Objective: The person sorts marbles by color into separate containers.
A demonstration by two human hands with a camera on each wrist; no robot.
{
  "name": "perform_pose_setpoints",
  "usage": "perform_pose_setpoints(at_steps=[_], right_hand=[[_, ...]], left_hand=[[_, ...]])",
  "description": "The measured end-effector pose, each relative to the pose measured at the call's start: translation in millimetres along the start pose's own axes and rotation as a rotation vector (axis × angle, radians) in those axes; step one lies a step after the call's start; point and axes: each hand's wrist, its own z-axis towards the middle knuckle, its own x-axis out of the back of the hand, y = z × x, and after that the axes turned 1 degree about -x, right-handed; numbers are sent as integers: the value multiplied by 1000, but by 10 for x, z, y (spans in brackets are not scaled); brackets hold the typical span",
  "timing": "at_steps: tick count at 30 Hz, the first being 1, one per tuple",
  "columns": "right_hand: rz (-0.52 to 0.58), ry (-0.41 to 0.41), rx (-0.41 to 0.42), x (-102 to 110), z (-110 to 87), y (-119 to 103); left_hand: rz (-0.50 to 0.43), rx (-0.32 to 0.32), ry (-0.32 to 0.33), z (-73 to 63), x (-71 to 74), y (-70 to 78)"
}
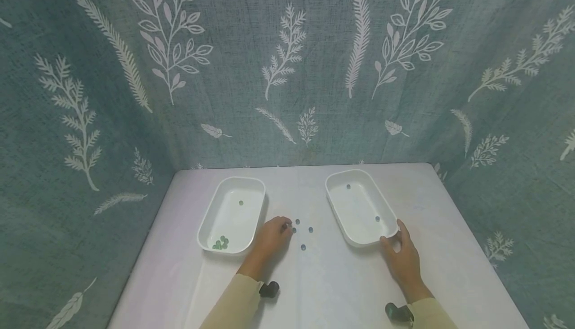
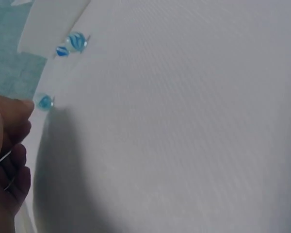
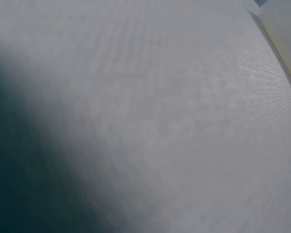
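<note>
My left hand is low over the white table, its fingers bent toward a small group of blue marbles. In the left wrist view its thumb tip comes right up to a blue-swirled marble; whether the fingers pinch anything is hidden. Two more marbles, one larger-looking marble among them, lie beyond. The head view shows loose marbles, such as this one, between two trays. With thumb and fingers around its near right corner, my right hand holds the right white tray, which contains two bluish marbles.
Left of my left hand stands another white tray, with several green marbles clustered at its near end and one farther back. A patterned green-blue curtain encloses the table at the back and sides.
</note>
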Motion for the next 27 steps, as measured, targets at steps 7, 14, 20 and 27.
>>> perform_pose_setpoints(at_steps=[7,14,20,27], right_hand=[[3,6,-9,6,9,2],[-5,-2,-19,14,0,-13],[-3,-2,-18,17,-4,-29],[-4,-2,-14,10,1,-22]], left_hand=[[-44,-37,46,68,-1,102],[-97,-61,45,95,15,233],[-80,-99,53,138,-8,265],[-96,-87,35,154,-19,363]])
